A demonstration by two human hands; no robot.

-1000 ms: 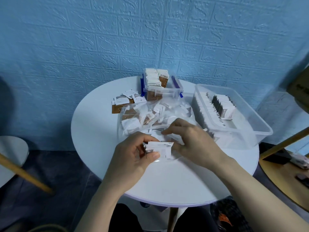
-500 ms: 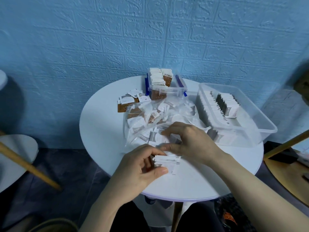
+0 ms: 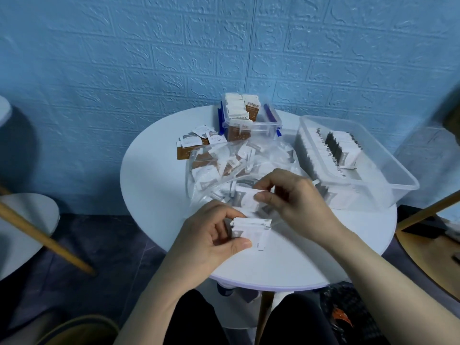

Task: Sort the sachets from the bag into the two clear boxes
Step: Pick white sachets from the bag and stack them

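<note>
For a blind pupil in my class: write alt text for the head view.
Left hand holds a stack of white sachets; right hand pinches one sachet over the clear bag on a round white table.

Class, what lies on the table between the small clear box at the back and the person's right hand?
In the head view, the clear bag of loose sachets lies between the small box and the right hand.

A blue brick-embossed wall is seen behind a round white surface; dark floor below, wooden legs at left.
</note>
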